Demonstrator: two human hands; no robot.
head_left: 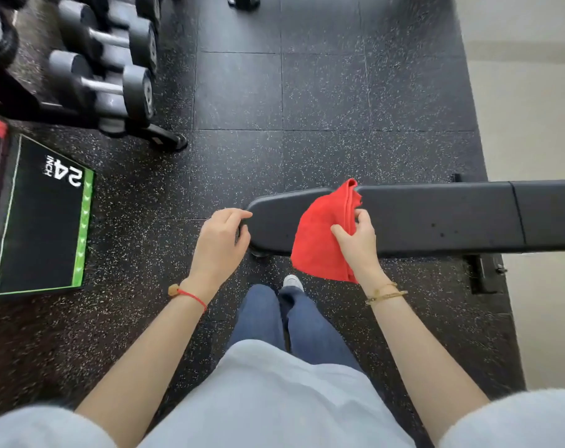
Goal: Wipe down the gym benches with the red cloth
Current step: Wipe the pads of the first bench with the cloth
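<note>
Right hand (358, 244) pinches the bunched red cloth (319, 240) over the flat bench (436, 218) pad, near its rounded end. Left hand (221, 240), apart from it, curls on that end, apparently gripping it. Best move: flatten the cloth under the palm and sweep lengthwise along the bench, left hand steadying.

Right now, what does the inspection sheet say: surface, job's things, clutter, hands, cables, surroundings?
Surface: black bench, flat, a few small marks on the pad.
Job's things: red cloth, bunched, draped over the bench near its end.
Clutter: nothing seen.
Hands: right hand grips the cloth; left hand holds the bench's end.
Cables: nothing seen.
Surroundings: speckled floor; dumbbells on a rack, far left; box marked 24 inch, left.
</note>
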